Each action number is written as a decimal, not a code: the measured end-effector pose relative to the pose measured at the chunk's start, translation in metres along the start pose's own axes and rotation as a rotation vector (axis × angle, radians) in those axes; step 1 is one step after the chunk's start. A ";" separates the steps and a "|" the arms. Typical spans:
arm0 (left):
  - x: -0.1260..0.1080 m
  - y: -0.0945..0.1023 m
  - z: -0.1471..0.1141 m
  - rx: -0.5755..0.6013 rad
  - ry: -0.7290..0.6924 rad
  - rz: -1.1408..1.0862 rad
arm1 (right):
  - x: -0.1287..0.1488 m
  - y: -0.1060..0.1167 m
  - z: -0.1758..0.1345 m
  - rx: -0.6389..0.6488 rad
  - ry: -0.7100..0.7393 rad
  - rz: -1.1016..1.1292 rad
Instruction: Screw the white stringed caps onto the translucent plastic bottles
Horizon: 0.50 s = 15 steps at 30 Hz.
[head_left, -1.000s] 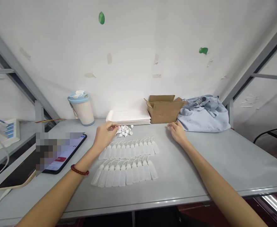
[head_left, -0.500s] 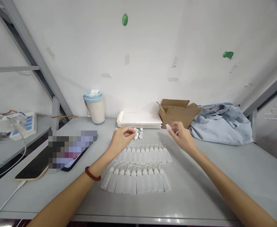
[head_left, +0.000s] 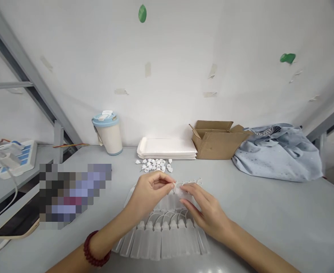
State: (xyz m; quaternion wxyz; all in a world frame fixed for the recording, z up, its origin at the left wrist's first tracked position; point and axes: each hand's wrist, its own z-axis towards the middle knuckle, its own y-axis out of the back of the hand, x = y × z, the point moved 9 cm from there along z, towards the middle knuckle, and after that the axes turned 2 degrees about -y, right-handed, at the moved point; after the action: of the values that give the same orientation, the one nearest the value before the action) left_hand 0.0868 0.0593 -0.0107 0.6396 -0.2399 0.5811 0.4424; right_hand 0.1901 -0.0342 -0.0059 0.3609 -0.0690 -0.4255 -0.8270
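Note:
Over the back row of bottles, my two hands meet. My left hand (head_left: 152, 191), with a dark red bead bracelet at the wrist, pinches a small white cap that is mostly hidden by its fingertips. Between thumb and fingers, my right hand (head_left: 204, 206) holds a small translucent plastic bottle (head_left: 178, 191), its top at the left fingertips. Below lie two rows of similar squeeze bottles (head_left: 167, 240) with thin white straps curving from their necks; my hands partly cover the back row. Loose white caps (head_left: 155, 164) lie in a cluster behind my left hand.
A stack of white padded envelopes (head_left: 167, 148) and an open cardboard box (head_left: 221, 144) stand against the wall. Grey-blue cloth (head_left: 278, 155) lies to the right. At left are a lidded cup (head_left: 110, 136), a phone (head_left: 19, 220) with a cable and a power strip (head_left: 27, 155).
My left hand has come away from the loose caps, towards me. My right hand has moved left and down with the bottle, so both hands now meet. The view has shifted slightly.

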 end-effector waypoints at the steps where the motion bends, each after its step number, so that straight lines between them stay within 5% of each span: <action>1: -0.002 0.001 -0.001 -0.018 -0.017 0.032 | 0.002 0.001 0.000 -0.004 0.003 0.000; 15: -0.039 -0.005 -0.017 -0.045 -0.364 0.199 | 0.009 0.014 0.002 -0.085 -0.046 0.059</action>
State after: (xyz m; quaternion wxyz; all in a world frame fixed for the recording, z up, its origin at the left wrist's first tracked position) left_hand 0.0849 0.0313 0.0222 0.6818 -0.1116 0.4666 0.5523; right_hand 0.1920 -0.0424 0.0081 0.3720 -0.1157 -0.3959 -0.8316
